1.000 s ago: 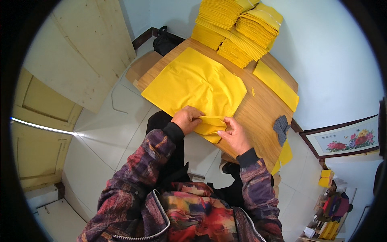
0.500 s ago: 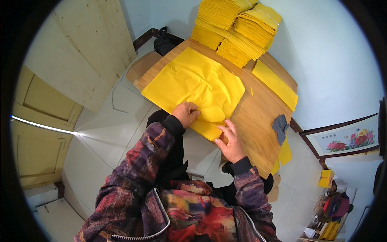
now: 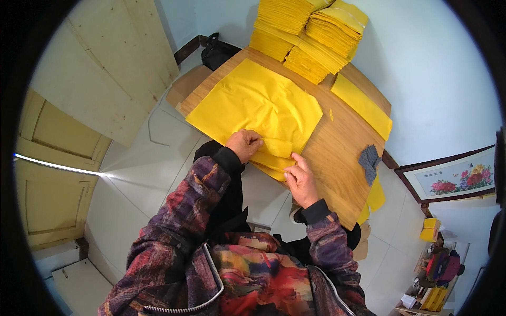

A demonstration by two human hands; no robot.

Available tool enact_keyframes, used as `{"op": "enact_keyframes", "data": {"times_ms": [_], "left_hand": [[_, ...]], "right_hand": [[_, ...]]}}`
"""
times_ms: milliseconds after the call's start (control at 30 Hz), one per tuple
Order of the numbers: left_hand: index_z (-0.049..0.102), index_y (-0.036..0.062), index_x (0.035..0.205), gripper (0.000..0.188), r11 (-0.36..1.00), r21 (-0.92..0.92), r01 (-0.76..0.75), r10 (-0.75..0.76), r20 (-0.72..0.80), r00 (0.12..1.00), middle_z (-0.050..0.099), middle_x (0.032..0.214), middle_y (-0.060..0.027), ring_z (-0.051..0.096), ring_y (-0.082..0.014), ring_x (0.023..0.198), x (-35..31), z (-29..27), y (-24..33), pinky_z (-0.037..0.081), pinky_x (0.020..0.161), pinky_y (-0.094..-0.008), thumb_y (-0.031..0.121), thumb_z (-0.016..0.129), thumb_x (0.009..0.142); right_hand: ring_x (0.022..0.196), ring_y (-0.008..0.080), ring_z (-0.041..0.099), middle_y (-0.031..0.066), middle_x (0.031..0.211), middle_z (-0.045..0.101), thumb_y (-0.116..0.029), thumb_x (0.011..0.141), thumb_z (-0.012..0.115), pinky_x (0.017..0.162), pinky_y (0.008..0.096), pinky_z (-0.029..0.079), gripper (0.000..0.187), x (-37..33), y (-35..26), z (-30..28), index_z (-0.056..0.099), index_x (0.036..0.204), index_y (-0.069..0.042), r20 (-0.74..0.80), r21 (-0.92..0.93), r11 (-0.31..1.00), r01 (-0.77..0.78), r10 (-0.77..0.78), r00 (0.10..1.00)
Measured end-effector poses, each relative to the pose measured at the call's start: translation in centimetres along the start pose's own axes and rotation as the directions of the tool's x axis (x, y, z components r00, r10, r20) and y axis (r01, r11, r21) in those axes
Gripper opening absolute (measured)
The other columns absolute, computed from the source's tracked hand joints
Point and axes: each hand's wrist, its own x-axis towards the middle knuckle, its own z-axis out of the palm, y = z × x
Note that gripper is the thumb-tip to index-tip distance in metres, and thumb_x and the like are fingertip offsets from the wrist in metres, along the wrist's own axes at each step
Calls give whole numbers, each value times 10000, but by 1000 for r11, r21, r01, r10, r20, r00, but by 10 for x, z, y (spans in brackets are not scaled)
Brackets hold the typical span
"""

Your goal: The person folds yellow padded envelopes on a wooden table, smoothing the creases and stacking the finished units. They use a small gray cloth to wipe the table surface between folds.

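Table: wood-topped, before the person | stacked yellow bundles: at its far end | yellow sheet: spread on the table, near edge folded | right hand: at that edge, fingers half-curled, grip hard to tell | left hand: fingers pinching the fold | grey cloth: by the table's right edge

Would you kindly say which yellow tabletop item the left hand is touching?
The wide, creased piece; the narrow strip and stacked bundles lie farther away, untouched.
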Motion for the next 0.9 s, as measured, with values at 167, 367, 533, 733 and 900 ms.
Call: {"op": "enact_keyframes", "data": {"times_ms": [167, 367, 533, 733, 900], "left_hand": [[646, -43, 954, 191, 996, -14, -89, 89, 57, 994, 657, 901, -179, 626, -287, 834, 0, -5, -1, 492, 732, -342, 121, 635, 858], [648, -45, 955, 207, 990, -38, -135, 138, 96, 986, 653, 922, -176, 612, -299, 885, -1, -8, -1, 483, 778, -360, 126, 663, 840], [647, -32, 900, 199, 949, -208, -235, 274, 183, 944, 655, 983, -177, 600, -316, 919, -1, -16, -5, 480, 802, -366, 106, 698, 766], [651, 12, 950, 251, 944, -75, -321, 329, 230, 916, 622, 1160, -140, 554, -318, 1066, -1, -16, -15, 446, 932, -359, 50, 727, 713], [638, 11, 894, 211, 929, 58, -367, 358, 119, 926, 628, 1147, -139, 561, -324, 1058, -9, -7, -15, 453, 927, -373, 28, 715, 699]], "right_hand": [[841, 197, 616, 221, 1311, 501, -15, 789, 674, 691, 299, 507, 104, 12, 1, 0, 597, 857, -2, 10, 273, 942, -195, 200, 980], [939, 160, 591, 185, 1300, 516, -18, 772, 693, 750, 269, 479, 122, 23, 8, -3, 585, 829, -10, 88, 407, 856, -318, 310, 947], [1094, 179, 547, 168, 1295, 529, -34, 777, 697, 890, 295, 437, 123, 27, 13, -1, 587, 827, -10, 68, 486, 819, -305, 313, 947], [1007, 162, 560, 135, 1269, 552, -53, 784, 699, 838, 280, 445, 124, 25, 11, -2, 593, 836, -16, 53, 462, 830, -311, 325, 944], [996, 165, 561, 136, 1286, 537, -52, 780, 699, 762, 269, 476, 163, 25, 2, -3, 589, 895, -15, 68, 423, 840, -339, 344, 936]]}}
